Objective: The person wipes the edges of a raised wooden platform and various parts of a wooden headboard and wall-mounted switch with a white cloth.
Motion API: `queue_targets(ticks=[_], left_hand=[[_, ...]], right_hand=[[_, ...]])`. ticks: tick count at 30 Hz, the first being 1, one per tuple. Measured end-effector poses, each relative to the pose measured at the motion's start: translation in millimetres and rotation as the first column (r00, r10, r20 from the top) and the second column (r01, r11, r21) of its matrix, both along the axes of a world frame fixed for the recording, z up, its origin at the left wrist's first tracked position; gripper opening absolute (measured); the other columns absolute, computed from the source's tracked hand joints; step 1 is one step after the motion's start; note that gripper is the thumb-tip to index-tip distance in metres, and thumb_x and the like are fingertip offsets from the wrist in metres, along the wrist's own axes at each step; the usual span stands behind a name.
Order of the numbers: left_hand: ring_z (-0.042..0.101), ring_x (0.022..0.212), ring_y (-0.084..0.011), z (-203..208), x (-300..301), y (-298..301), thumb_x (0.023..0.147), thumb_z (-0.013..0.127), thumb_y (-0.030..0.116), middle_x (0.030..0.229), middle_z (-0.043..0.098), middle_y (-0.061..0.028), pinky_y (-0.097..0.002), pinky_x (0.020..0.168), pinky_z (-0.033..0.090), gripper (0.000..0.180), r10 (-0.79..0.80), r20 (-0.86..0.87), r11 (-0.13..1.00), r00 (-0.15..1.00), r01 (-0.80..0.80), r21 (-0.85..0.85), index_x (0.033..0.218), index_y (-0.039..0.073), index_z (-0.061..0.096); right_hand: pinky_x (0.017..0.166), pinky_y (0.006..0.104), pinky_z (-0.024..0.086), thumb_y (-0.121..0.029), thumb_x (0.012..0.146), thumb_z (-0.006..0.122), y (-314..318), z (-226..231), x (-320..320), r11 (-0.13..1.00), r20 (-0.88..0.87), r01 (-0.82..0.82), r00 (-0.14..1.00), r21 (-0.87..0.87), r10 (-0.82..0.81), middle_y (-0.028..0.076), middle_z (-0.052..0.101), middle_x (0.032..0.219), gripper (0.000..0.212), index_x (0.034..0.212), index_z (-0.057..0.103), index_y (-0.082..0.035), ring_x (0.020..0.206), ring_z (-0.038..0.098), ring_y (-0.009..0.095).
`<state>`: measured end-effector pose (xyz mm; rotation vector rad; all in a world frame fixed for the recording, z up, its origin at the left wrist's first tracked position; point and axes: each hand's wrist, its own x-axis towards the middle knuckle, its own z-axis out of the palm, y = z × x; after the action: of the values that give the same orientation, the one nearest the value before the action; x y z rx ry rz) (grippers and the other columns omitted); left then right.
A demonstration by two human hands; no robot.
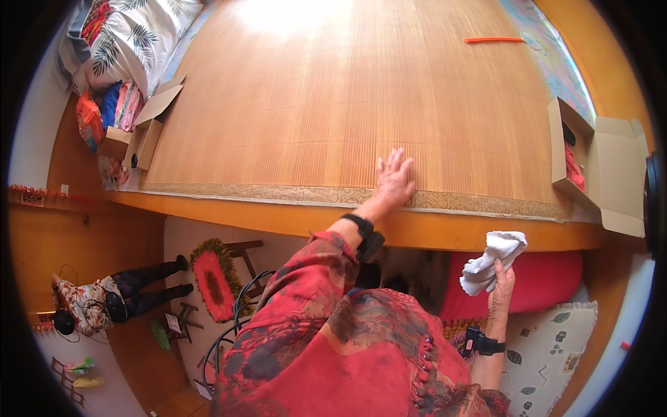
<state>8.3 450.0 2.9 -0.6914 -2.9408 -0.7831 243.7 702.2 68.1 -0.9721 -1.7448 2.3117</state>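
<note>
My left hand point(393, 178) lies flat, fingers spread, on the near edge of a large bamboo mat point(347, 90) that covers a wooden bed. It holds nothing. My right hand point(501, 290) is raised below the bed's edge and grips a crumpled white cloth point(495, 255). Both wrists wear black bands. My sleeves are red and patterned.
An open cardboard box point(597, 167) with red contents sits at the bed's right corner, another open box point(149, 121) at the left. An orange stick point(493, 39) lies far on the mat. Pillows point(132, 35) are piled at far left. Another person point(111, 299) sits on the floor at left.
</note>
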Motion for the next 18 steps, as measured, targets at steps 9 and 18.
queue_targets(ticks=[9,18], left_hand=[[0.050,0.103,-0.0219,70,149,22,0.083,0.060,0.025,0.113,0.049,-0.0123,-0.0341,0.084,0.044,0.056,-0.622,0.473,0.694,0.624,0.159,0.703,0.127,0.002,0.033],[0.049,0.094,-0.0095,57,147,-17,0.083,0.052,0.014,0.100,0.055,-0.0011,-0.0266,0.084,0.041,0.033,-0.508,0.705,0.710,0.495,-0.223,0.668,0.115,0.005,0.051]], right_hand=[[0.083,0.0271,0.042,-0.011,0.080,0.062,-60,27,-32,0.995,-0.070,-0.050,0.996,0.088,0.056,0.005,0.054,0.108,0.043,0.119,0.045,-0.001,0.096,0.052,0.014],[0.079,0.0232,0.042,-0.011,0.088,0.051,-83,28,-33,0.919,-0.001,-0.385,0.923,0.082,0.386,0.002,0.058,0.098,0.024,0.110,0.054,-0.002,0.089,0.052,0.009]])
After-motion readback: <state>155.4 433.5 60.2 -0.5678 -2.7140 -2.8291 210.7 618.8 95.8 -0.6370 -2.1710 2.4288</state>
